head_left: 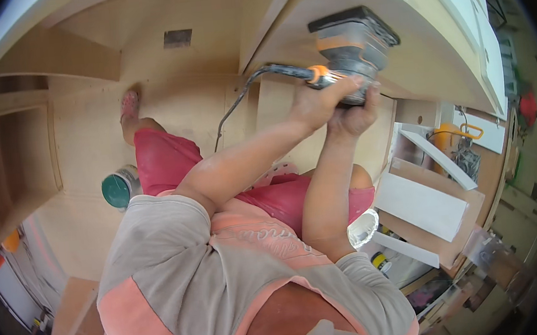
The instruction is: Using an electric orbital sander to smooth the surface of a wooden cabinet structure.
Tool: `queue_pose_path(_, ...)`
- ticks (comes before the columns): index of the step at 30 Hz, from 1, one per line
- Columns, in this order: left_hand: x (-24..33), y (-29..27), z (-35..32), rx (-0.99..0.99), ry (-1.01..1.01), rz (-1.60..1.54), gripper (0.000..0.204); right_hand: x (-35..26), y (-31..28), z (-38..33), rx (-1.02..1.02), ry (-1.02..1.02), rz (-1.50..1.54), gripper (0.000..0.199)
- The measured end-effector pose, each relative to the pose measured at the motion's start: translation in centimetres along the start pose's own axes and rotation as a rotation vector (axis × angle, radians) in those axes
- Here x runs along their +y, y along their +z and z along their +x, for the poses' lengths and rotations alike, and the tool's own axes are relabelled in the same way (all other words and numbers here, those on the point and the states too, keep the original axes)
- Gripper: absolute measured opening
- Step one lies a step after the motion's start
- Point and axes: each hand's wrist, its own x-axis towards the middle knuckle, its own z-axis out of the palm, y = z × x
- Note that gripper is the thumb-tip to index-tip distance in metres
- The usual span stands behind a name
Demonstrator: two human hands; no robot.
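Both my hands grip a grey-and-orange electric sander (354,52), lifted in front of me at the upper right. My left hand (327,102) wraps round its body beside the cable end. Lower on the body, my right hand (355,119) closes round it from the right. The sander's black pad faces up and away from me, close to a pale wooden panel (426,55); whether it touches cannot be told. From its orange-ringed end, a dark cable (236,101) curves down to the left behind my left forearm.
A can with green contents (115,190) stands left of my leg. Open wooden cabinet compartments (11,147) line the left. At right, white boards (421,208) lie near a yellow tool (448,140) and a foil-like silver bowl (363,228). A dark rectangular cutout (177,38) shows in the far panel.
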Motion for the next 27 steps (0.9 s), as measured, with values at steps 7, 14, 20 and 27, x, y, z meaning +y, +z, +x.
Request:
queue_pose_path(7,-4.0,-5.5,0.7,0.066,-0.071,0.036,0.024,5.2,-3.4,0.1,-0.016,0.098,0.018,0.053)
queue_pose_path(14,-7.2,-11.3,0.9,0.246,-0.205,0.041,0.02,11.0,-4.9,-1.0,0.344,0.417,0.135,0.043)
queue_pose_path(20,-6.8,-11.8,0.8,0.215,-0.33,-0.352,0.036,9.0,0.0,-3.8,0.57,0.121,-0.258,0.05)
queue_pose_path(27,-4.8,-8.6,-0.1,-0.026,-0.229,-0.539,0.053,6.3,1.2,-3.3,0.181,-0.289,-0.902,0.075)
